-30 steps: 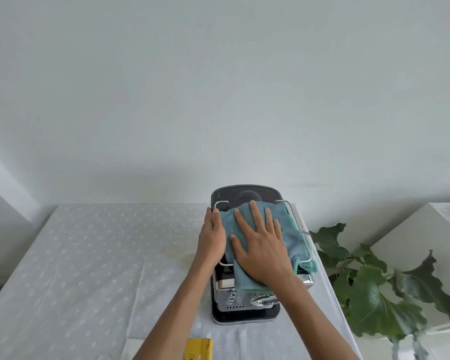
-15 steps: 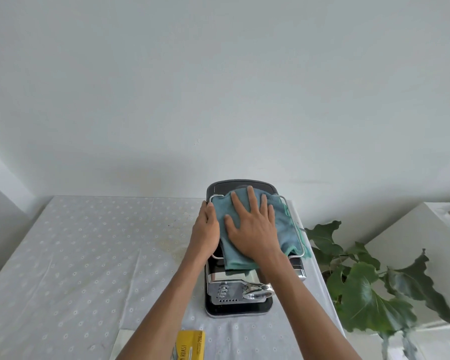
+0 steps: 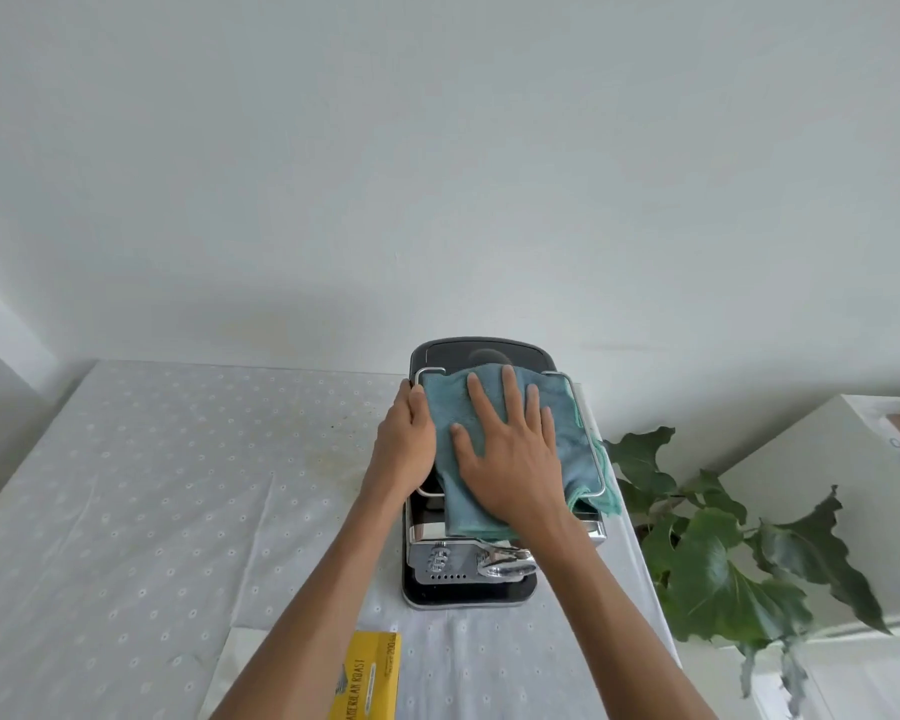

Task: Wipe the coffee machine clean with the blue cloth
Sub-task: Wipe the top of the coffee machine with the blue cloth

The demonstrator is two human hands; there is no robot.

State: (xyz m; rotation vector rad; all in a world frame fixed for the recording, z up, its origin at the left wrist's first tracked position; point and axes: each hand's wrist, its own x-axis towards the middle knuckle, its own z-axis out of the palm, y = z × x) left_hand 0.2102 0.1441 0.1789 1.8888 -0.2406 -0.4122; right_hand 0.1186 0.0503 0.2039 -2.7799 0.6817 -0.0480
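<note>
Coffee machine (image 3: 468, 589), black and chrome, stands at the right edge of the worktop (image 3: 141, 511) against a pale wall, seen from above through my head camera. Its dark lid shows at the back, a chrome wire rail (image 3: 591, 449) frames its top, and a shiny perforated front plate with a chrome spout faces me. The cloth (image 3: 450, 407), blue-green and folded, lies spread over the machine's top inside the rail, one corner hanging past the right side.

My right hand (image 3: 510, 459) lies flat on the cloth, fingers spread wide and pressing down, gripping nothing. My left hand (image 3: 406, 449) rests against the machine's left side, fingers together and loosely curved along the rail at the cloth's edge; I cannot tell whether it closes around anything.

The worktop wears a white dotted covering with a faint yellowish stain near the machine. A yellow packet (image 3: 367, 678) lies at the near edge between my forearms. A leafy plant (image 3: 713, 563) stands just right of the worktop, with a white cabinet (image 3: 822, 485) beyond it.
</note>
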